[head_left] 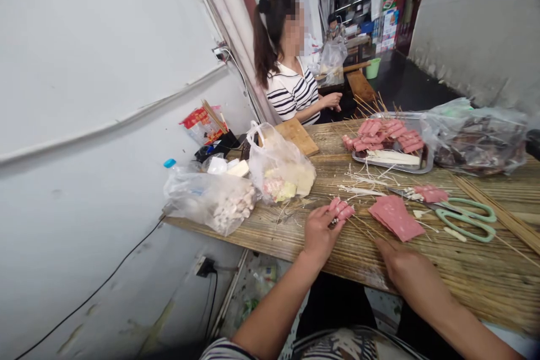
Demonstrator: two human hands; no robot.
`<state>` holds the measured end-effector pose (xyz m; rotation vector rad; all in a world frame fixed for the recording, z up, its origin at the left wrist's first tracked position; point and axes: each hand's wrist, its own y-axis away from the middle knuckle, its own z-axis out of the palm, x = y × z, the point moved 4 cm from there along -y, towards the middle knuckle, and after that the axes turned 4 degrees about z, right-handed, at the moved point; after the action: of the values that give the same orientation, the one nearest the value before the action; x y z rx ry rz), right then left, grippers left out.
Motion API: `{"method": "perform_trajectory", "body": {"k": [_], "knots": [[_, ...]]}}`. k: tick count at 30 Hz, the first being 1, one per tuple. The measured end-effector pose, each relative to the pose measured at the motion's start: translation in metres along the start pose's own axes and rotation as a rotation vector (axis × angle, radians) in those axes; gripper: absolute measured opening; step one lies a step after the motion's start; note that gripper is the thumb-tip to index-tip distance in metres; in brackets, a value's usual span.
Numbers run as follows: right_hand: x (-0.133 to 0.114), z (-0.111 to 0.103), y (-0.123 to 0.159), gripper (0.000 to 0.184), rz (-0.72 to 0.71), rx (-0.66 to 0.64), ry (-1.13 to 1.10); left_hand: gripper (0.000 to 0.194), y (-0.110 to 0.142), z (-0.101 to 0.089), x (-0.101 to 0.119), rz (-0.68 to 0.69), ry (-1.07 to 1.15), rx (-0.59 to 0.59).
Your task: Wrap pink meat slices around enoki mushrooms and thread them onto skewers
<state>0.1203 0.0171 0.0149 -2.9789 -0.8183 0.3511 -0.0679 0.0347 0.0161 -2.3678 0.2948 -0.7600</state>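
Note:
My left hand (pixel 317 232) is closed around a pink meat roll (pixel 342 210), whose pale mushroom ends show beneath. Thin bamboo skewers (pixel 366 227) run from that roll toward my right hand (pixel 411 270), which pinches their far ends near the table's front edge. Between and beyond the hands lies a stack of flat pink meat slices (pixel 396 217). Scissors with pale green handles (pixel 466 218) rest to the right, with another meat roll (pixel 431 193) by their blades. Loose white enoki mushrooms (pixel 363 184) are strewn behind the slices.
A metal tray (pixel 427 164) holds several skewered meat rolls. Plastic bags of food (pixel 282 171) stand left, near a wooden board (pixel 297 138); a dark-filled bag (pixel 481 138) sits at right. Long skewers (pixel 502 211) lie at the right edge. A person in stripes (pixel 293 93) sits across.

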Motion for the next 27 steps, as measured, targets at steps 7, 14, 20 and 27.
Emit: {"method": "perform_trajectory", "body": {"k": [7,14,20,27], "knots": [[-0.002,-0.001,-0.006,0.041,-0.046,0.071,0.064,0.031,0.0,0.0,0.0,-0.017,0.003,-0.012],[-0.003,0.002,-0.015,0.039,-0.041,0.012,0.061,0.028,0.001,0.001,0.0,-0.033,-0.009,-0.029],[-0.006,0.0,-0.023,0.045,-0.019,0.0,0.12,0.033,-0.001,0.0,0.002,-0.018,0.007,-0.021],[-0.014,-0.002,-0.032,0.03,-0.029,0.053,0.151,0.032,0.0,0.001,0.001,-0.019,0.008,-0.031]]}}
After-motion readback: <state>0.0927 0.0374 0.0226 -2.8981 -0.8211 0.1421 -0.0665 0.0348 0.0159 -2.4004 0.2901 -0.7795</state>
